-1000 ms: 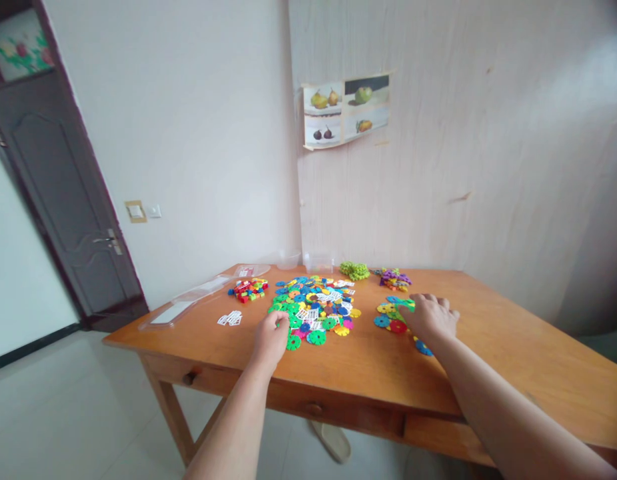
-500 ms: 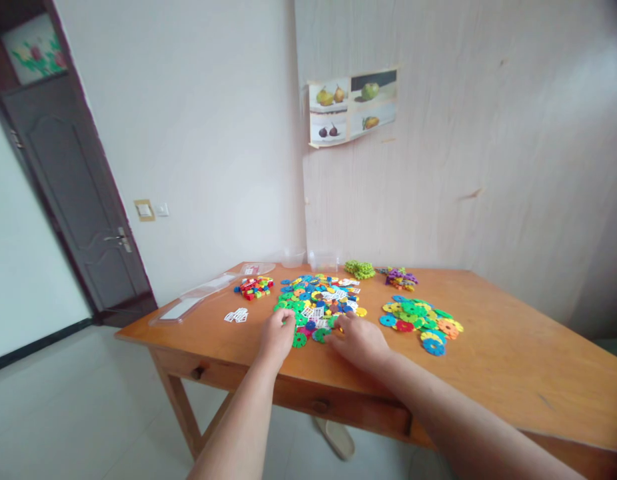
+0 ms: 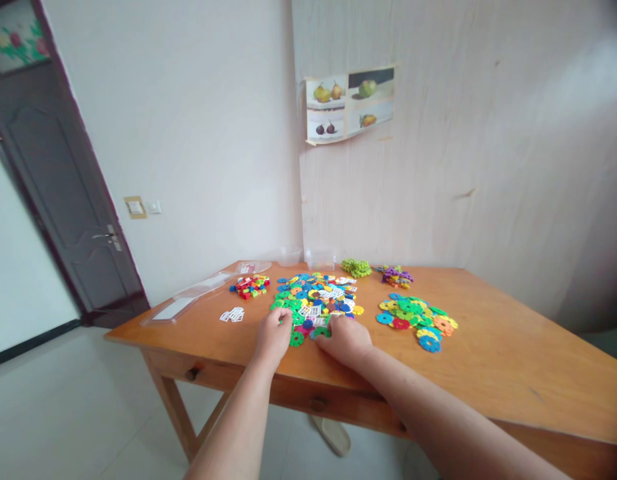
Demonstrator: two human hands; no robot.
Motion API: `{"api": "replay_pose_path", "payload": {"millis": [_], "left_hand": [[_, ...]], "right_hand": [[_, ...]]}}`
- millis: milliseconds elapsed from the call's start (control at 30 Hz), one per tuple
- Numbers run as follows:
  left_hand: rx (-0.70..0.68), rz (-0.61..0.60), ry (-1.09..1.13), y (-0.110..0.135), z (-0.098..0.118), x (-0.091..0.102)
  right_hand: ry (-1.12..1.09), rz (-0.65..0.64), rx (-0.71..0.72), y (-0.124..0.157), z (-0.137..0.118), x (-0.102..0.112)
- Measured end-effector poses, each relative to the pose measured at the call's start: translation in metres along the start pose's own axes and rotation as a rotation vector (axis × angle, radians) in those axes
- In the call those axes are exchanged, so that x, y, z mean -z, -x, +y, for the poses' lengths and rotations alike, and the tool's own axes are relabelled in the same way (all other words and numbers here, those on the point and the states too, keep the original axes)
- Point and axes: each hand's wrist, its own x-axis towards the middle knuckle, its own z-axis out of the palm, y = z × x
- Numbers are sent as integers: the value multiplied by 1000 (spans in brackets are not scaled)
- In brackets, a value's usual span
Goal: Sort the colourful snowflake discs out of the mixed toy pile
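My left hand (image 3: 274, 335) rests at the near left edge of a mixed pile of coloured notched plastic discs (image 3: 293, 293), its fingers curled in. Whatever they hold, if anything, is hidden. At the pile's near right edge is my right hand (image 3: 346, 340), fingers bent and closed, the thumb by a green disc (image 3: 321, 331). What lies under its fingers is out of sight. White window-frame pieces (image 3: 313, 311) lie among the discs between both hands. A loose green disc (image 3: 296, 339) sits just right of my left hand.
A second pile of discs (image 3: 411, 310) is to the right. Small bricks (image 3: 251, 287) and white frame pieces (image 3: 232, 315) lie left. Green pieces (image 3: 356, 268), purple pieces (image 3: 397, 275) and clear tubs (image 3: 321, 259) stand at the back of the wooden table (image 3: 498, 360).
My right hand has drawn its fingers in and shifted slightly left at the pile's edge. The left hand stays at the pile. The view has turned a little to the right.
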Motion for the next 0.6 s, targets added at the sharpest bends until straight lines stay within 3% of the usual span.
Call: {"api": "replay_pose_path", "payload": {"millis": [367, 600], "left_hand": [[-7, -2, -20, -2, -1, 1], [6, 11, -42, -3, -4, 1]], "right_hand": [[27, 21, 50, 6, 18, 7], [47, 127, 19, 14, 36, 21]]}}
